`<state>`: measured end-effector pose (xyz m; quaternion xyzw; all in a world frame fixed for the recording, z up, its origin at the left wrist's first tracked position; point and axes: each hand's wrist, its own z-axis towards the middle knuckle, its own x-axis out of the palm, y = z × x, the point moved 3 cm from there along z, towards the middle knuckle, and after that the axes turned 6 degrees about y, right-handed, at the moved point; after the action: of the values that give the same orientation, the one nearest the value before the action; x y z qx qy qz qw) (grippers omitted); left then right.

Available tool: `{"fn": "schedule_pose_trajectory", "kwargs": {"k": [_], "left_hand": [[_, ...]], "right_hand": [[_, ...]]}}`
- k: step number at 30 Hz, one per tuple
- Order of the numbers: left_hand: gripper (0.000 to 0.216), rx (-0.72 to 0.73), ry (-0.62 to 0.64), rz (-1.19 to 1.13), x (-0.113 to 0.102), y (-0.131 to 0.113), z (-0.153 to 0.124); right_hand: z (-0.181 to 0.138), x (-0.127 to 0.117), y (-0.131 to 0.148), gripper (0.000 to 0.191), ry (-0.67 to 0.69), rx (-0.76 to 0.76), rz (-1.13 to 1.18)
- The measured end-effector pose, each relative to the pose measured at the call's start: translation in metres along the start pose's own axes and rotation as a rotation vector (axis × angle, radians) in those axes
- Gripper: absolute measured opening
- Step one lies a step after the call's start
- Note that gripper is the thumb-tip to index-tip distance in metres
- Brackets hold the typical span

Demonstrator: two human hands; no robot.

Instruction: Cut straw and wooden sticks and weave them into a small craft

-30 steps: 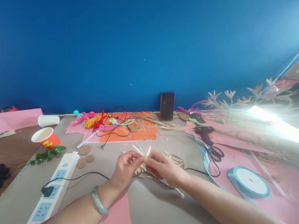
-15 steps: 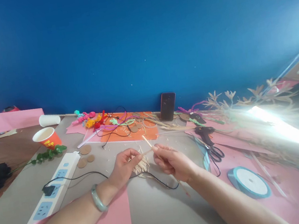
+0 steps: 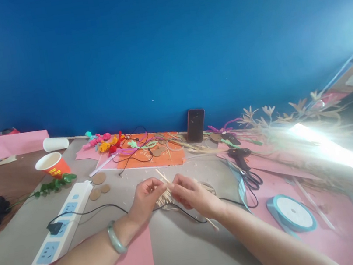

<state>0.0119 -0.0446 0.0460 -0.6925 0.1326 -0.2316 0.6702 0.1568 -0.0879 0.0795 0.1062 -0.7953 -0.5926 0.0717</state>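
My left hand (image 3: 148, 198) is closed, its thumb and forefinger pinching the end of what looks like a thin, pale wooden stick; the pinched part is mostly hidden. Touching it at the fingertips, my right hand (image 3: 193, 195) is closed around a longer thin wooden stick (image 3: 162, 175). That stick's upper end pokes out above the fingers, and its lower end shows below my right palm. Behind and beneath the hands lies a heap of short pale sticks (image 3: 164, 200), partly covered by my fingers. A black cable (image 3: 189, 215) runs across just below the hands.
To the left are a white power strip (image 3: 61, 227), a red paper cup (image 3: 52, 165) and round wooden slices (image 3: 99, 178). To the right lie a black glue gun (image 3: 240, 157), scissors (image 3: 253, 178), a ribbon roll (image 3: 291, 213) and dried stems. A phone (image 3: 196, 125) leans against the blue wall.
My right hand has moved left to meet my left hand, closing the gap between them. The long stick has shifted left with it. The view has turned slightly.
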Motion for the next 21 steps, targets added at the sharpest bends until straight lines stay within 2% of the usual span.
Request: {"fn": "schedule_pose_trajectory", "kwargs": {"k": [2, 6, 9, 13, 16, 19, 21], "left_hand": [[0.027, 0.004, -0.002, 0.003, 0.0, -0.001, 0.0], [0.024, 0.025, -0.017, -0.03, 0.002, -0.004, -0.002], [0.022, 0.03, -0.016, -0.04, 0.003, -0.005, -0.003], [0.02, 0.052, -0.018, -0.008, 0.003, -0.004, -0.003], [0.021, 0.058, -0.026, 0.022, 0.002, -0.004, -0.003], [0.019, 0.132, -0.038, 0.057, 0.002, -0.009, -0.004], [0.017, 0.177, -0.042, 0.079, 0.002, -0.011, -0.004]], "right_hand": [[0.001, 0.0, 0.0, 0.037, -0.049, -0.021, 0.023], [0.005, -0.006, -0.001, 0.034, -0.144, -0.05, 0.209], [0.007, -0.004, -0.007, 0.028, -0.071, -0.005, 0.195], [0.004, 0.003, -0.009, 0.024, 0.007, 0.019, 0.036], [0.003, 0.002, -0.008, 0.023, -0.034, -0.006, -0.012], [0.006, -0.002, -0.008, 0.022, -0.107, -0.026, 0.083], [0.007, -0.002, -0.009, 0.021, -0.109, -0.018, 0.135]]}}
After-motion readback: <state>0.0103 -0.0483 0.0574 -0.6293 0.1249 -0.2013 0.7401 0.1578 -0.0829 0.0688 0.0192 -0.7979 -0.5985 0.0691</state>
